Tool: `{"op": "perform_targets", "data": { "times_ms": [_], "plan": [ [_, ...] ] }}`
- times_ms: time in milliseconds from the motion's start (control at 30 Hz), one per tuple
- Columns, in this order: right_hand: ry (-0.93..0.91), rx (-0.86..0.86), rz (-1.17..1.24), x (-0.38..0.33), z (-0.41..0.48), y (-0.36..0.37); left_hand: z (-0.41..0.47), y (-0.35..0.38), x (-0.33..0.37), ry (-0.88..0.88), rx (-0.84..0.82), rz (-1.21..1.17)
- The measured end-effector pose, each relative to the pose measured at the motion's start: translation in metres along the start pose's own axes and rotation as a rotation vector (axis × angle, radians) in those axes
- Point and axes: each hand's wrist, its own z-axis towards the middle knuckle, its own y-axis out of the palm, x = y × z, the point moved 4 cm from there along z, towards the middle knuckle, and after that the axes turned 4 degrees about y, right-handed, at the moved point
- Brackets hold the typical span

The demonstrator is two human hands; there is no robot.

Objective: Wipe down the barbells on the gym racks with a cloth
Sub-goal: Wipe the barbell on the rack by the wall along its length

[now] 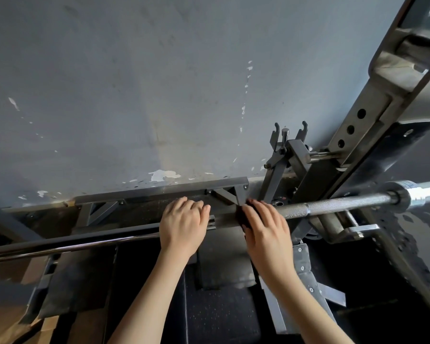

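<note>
We note the barbell: grey metal, knurled and rough at right, smooth and glossy at left. Sleeve is bright chrome. Cloth is dark and matt. Rack upright is scuffed matt metal. Wall has flaking matt paint.

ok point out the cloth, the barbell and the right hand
cloth [241,216]: head view, on the dark fold showing at the fingertips.
barbell [333,203]: head view, on the knurled shaft to the right of both hands.
right hand [266,227]: head view, on the back of the hand.

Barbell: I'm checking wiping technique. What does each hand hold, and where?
Left hand grips the barbell by its shaft; right hand holds a dark cloth wrapped around the shaft beside it.
</note>
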Motion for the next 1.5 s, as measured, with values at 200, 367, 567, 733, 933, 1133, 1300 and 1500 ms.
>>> {"op": "perform_targets", "data": {
  "times_ms": [200, 367, 567, 733, 933, 1133, 1300, 1500],
  "plan": [
    [0.054, 0.018, 0.103, -0.021, -0.008, 0.013, 0.001, 0.001, 0.001, -0.016, -0.029, -0.002],
    [0.042, 0.058, -0.032, 0.021, -0.005, -0.007, 0.000, 0.001, 0.000, -0.022, -0.030, 0.011],
    [0.066, 0.044, 0.051, 0.004, -0.005, 0.020, 0.001, 0.003, 0.002, -0.066, -0.092, 0.020],
    [-0.003, -0.030, 0.069, 0.017, 0.001, 0.011, 0.024, 0.010, 0.064, 0.022, -0.198, -0.071],
    [0.097, 0.040, 0.014, 0.065, 0.005, -0.006, 0.028, 0.016, 0.069, 0.014, -0.191, -0.059],
    [0.095, 0.062, 0.100, 0.050, 0.000, -0.002, 0.030, 0.015, 0.072, 0.009, -0.155, -0.055],
    [0.155, 0.097, -0.071, 0.101, 0.004, -0.027, 0.030, 0.018, 0.071, 0.009, -0.150, -0.067],
    [0.072, 0.039, 0.034, 0.071, -0.002, -0.007, 0.030, 0.015, 0.073, 0.018, -0.071, -0.060]
  ]
}}
